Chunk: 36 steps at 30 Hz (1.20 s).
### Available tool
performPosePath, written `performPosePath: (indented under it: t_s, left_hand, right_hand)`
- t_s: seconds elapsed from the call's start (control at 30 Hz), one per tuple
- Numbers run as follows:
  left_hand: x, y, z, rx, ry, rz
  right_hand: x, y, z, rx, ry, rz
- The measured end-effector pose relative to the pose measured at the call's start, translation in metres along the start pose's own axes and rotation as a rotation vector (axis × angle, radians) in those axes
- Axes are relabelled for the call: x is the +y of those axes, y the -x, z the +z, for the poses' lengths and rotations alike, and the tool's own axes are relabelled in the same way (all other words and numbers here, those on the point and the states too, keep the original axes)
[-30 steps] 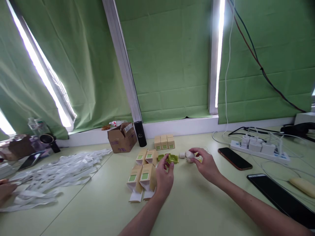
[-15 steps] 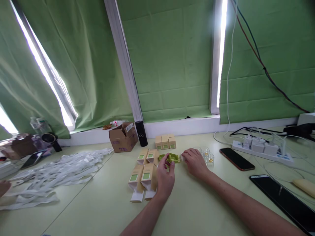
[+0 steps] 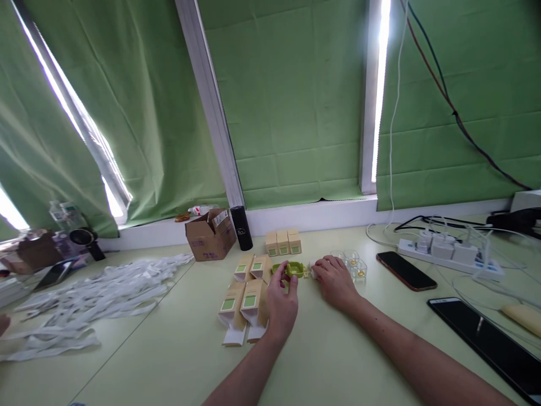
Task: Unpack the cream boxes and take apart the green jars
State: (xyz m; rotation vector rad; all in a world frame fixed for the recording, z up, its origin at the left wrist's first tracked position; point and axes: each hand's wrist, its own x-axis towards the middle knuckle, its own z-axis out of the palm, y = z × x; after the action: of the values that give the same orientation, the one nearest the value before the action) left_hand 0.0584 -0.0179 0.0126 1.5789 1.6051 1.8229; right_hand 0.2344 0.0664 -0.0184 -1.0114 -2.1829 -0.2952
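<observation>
Lowered from where it was raised a second ago, the right hand (image 3: 336, 285) now lies palm down on the pale green worktop (image 3: 169, 361); the left hand (image 3: 281, 304) has kept its place.

A loose heap of white paper strips (image 3: 93, 293) spreads over the worktop's left side. A flat black tablet (image 3: 486, 338) lies at the right edge, with a white power strip full of chargers (image 3: 448, 252) beyond it. An open brown cardboard carton (image 3: 210, 235) sits by the window sill. A dark phone (image 3: 404, 270) lies between the power strip and the right hand. Four tan paper boxes with green labels (image 3: 249, 301) lie flat just left of the left hand, and three more of the same boxes (image 3: 282, 242) stand upright in a row behind.

The left hand's grip pinches a small lime-green plastic tray (image 3: 293, 269) between thumb and fingers, low over the worktop in front of the standing row. Small clear plastic cups (image 3: 354, 264) stand just right of the right hand. A small white piece (image 3: 313, 273) peeks out at the right hand's fingertips, beside the tray; whether that grip has closed on it cannot be told.
</observation>
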Motion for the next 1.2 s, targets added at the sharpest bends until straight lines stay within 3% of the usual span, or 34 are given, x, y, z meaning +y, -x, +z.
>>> performPosePath:
  t_s: [0.2,0.43,0.73,0.93,1.2]
  left_hand:
    - [-0.003,-0.002,0.0,-0.011,0.088,-0.07]
    - [-0.006,-0.003,0.002,-0.045,0.331,-0.112]
    - [0.003,-0.001,0.004,-0.129,0.544,-0.148]
    - [0.013,0.003,0.005,-0.224,0.628,-0.215]
    - [0.013,0.003,0.006,-0.287,0.587,-0.249]
  right_hand:
    - [0.001,0.004,-0.001,0.031,-0.042,0.006]
    - [0.009,0.001,-0.014,0.219,-0.164,0.017]
    - [-0.01,0.017,-0.036,0.309,-0.223,-0.137]
    - [-0.029,0.029,-0.043,0.292,-0.301,-0.168]
    - [-0.03,0.03,-0.044,0.25,-0.316,-0.208]
